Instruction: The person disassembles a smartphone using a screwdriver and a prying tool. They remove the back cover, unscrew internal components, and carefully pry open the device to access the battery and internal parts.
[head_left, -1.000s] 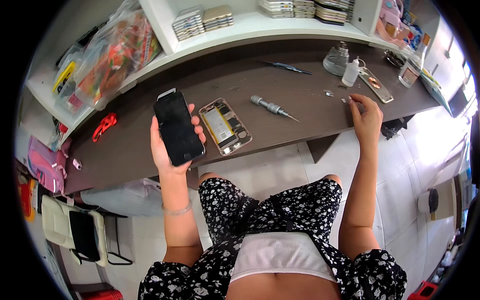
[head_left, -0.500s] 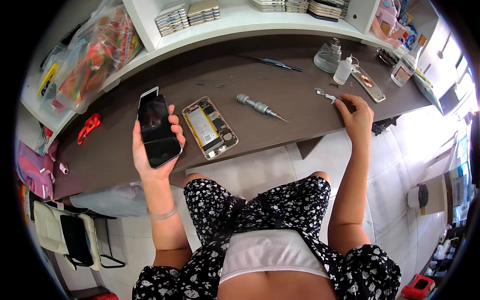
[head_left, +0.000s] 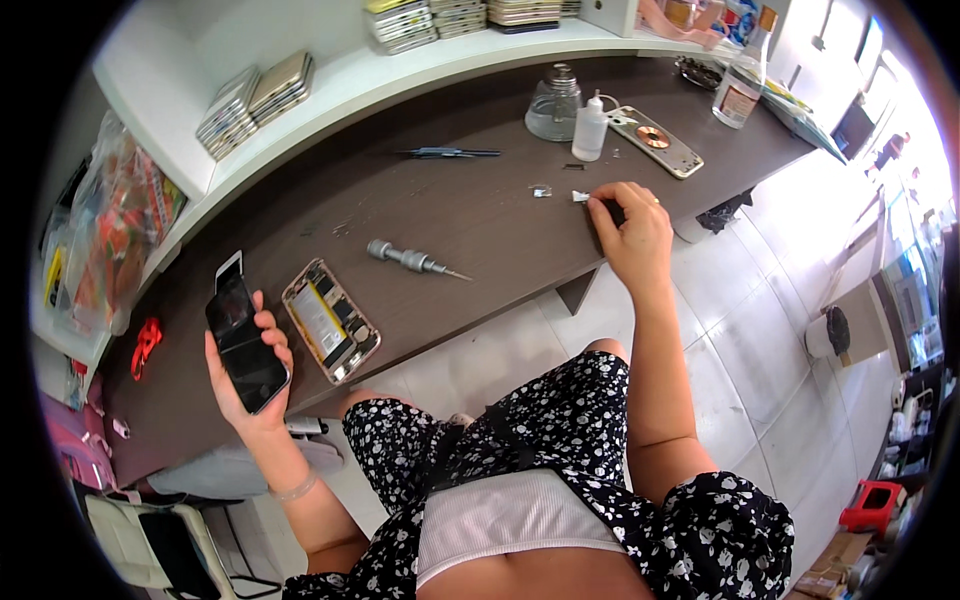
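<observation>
My left hand [head_left: 250, 380] is closed around a black phone screen [head_left: 246, 350], its dark glass turned up. Beyond its top end sticks out a white-edged phone part [head_left: 230, 266]; whether the hand grips that too is hidden. Right of this hand lies an opened phone body [head_left: 332, 322] with its battery and inner parts bare. Over the table's right part, my right hand [head_left: 632, 232] has thumb and forefinger pinched at a small white piece [head_left: 580, 197]. A small silvery piece [head_left: 541, 191] lies just left of it.
A grey screwdriver [head_left: 412, 257] and tweezers [head_left: 450, 153] lie mid-table, with tiny screws scattered about. Near the right hand stand a glass jar [head_left: 554, 108], a dropper bottle [head_left: 590, 132] and a phone back [head_left: 656, 142]. Stacked phones [head_left: 280, 88] line the shelf; a red strap [head_left: 146, 347] lies left.
The view has swung to the right, shifting the table's things leftward in it. The small white piece now sits farther from the silvery one. My left hand keeps hold of the phone screen.
</observation>
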